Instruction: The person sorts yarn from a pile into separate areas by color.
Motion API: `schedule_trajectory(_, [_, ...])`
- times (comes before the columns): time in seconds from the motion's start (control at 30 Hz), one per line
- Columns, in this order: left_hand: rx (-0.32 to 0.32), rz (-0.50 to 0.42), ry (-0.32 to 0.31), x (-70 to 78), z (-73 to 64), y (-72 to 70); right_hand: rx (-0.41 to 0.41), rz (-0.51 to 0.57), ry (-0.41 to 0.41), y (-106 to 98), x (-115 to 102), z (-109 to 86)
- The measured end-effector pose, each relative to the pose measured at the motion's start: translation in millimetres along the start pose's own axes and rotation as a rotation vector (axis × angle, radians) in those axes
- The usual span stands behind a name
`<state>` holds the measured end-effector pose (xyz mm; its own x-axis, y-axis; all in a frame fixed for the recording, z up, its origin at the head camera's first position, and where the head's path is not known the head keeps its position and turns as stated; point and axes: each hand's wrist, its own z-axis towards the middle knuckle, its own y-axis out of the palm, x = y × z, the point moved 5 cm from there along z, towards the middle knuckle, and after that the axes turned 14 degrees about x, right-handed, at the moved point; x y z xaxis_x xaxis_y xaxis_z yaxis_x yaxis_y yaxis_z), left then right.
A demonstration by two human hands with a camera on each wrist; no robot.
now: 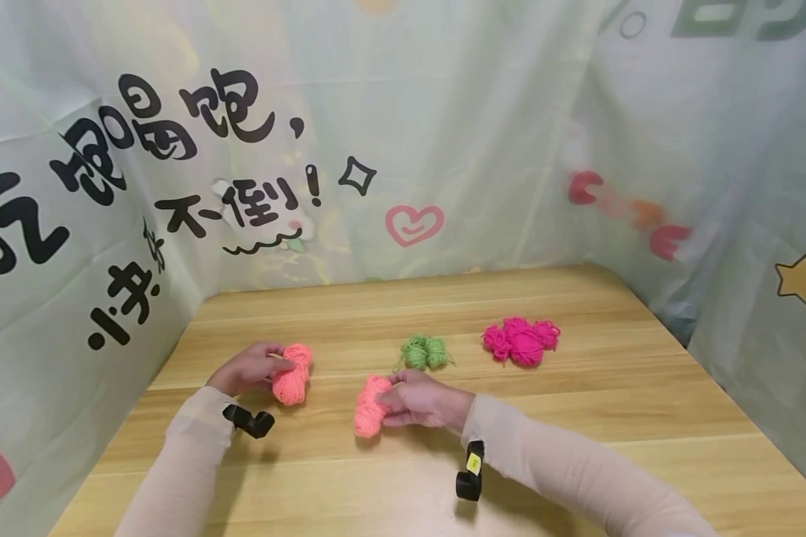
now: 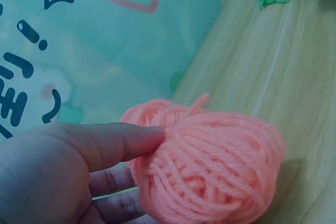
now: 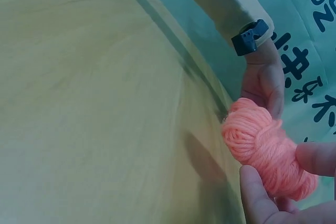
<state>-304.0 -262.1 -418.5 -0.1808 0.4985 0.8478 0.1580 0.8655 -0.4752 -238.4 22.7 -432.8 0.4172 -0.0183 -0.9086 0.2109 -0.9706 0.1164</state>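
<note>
On the left, my left hand [image 1: 255, 367] pinches a coral-pink skein of yarn [image 1: 292, 379] at its narrowed waist. The left wrist view shows the thumb pressed on that skein [image 2: 210, 169], with fingers behind it. A second coral-pink skein [image 1: 371, 409] is gripped by my right hand [image 1: 422, 399], nearer the middle. In the right wrist view this skein [image 3: 268, 150] sits between thumb and fingers, above its shadow on the wood. Both skeins look alike, drawn in at the middle. Some fingertips are hidden behind the yarn.
Small green yarn bundles [image 1: 425, 353] lie just beyond my right hand. Farther right sits a magenta yarn clump [image 1: 522, 341]. The wooden table [image 1: 376, 492] is bordered by a printed cloth [image 1: 497, 186] at the back and sides. A small black camera is strapped to each wrist.
</note>
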Motion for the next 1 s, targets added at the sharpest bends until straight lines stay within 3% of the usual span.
schedule_trajectory(0.7, [0.075,0.056,-0.029,-14.7,6.7,-3.2,0.044,0.020,-0.026,22.4,-18.6,30.6])
schedule_trajectory(1.0, [0.104,0.076,-0.046,-17.6,6.3,-4.5,0.065,0.088,-0.015,24.9,-25.1,48.3])
